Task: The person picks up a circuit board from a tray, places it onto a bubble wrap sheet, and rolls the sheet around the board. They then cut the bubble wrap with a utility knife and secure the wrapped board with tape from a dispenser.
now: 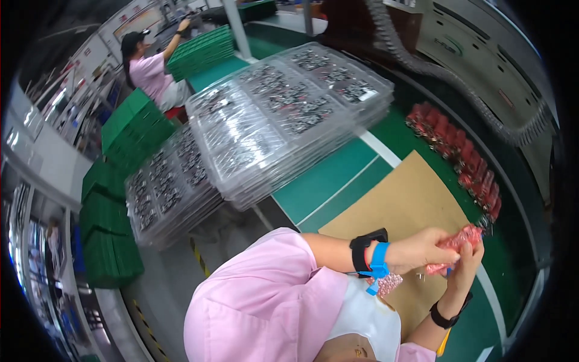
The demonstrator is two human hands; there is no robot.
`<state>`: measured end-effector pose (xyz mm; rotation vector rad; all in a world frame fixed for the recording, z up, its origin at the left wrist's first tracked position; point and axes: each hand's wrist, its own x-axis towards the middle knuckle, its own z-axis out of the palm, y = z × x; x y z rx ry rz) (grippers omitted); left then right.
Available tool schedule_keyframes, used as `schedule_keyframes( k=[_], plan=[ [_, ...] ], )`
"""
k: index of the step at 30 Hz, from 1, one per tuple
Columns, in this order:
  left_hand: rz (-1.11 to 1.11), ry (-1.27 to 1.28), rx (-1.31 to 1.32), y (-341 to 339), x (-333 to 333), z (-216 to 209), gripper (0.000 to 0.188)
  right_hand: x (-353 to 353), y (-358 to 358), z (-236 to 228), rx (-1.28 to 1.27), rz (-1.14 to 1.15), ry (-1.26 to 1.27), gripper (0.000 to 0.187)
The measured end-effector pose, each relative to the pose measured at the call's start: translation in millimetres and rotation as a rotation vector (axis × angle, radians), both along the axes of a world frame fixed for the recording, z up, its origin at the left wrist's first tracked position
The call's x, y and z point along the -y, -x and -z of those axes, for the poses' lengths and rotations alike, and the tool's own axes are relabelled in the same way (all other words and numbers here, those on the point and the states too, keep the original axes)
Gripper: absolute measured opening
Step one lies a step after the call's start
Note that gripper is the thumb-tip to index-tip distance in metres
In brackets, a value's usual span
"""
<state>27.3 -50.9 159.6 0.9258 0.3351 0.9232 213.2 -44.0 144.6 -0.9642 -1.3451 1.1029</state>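
A bundle of pink bubble wrap (464, 236) is held between my two hands above a brown cardboard sheet (398, 199). My left hand (422, 248) comes in from the left and closes its fingers on the wrap. Gripping the same bundle from the right side is my right hand (469, 262), thumb pressed against it. Whatever the wrap encloses is hidden. Another piece of pink bubble wrap (389, 283) shows beside my left forearm. Small metal parts (420, 276) lie on the cardboard just below my hands.
A row of red-pink wrapped bundles (455, 151) runs along the green bench's right side. Stacked clear trays (241, 151) of metal parts stand ahead; a lower stack (175, 187) is at left. Green crates (108, 241) line the left. A co-worker (151, 75) sits beyond.
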Motion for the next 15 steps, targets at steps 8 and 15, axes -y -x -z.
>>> schedule_keyframes(
  k=[8,15],
  plan=[
    [0.406,0.421,0.429,4,16,-1,0.030,19,49,-10,-0.405,-0.332,0.018,0.057],
    [0.708,0.554,0.599,-4,26,10,0.042,42,40,-7,-0.451,-0.265,-0.036,0.048]
  ],
)
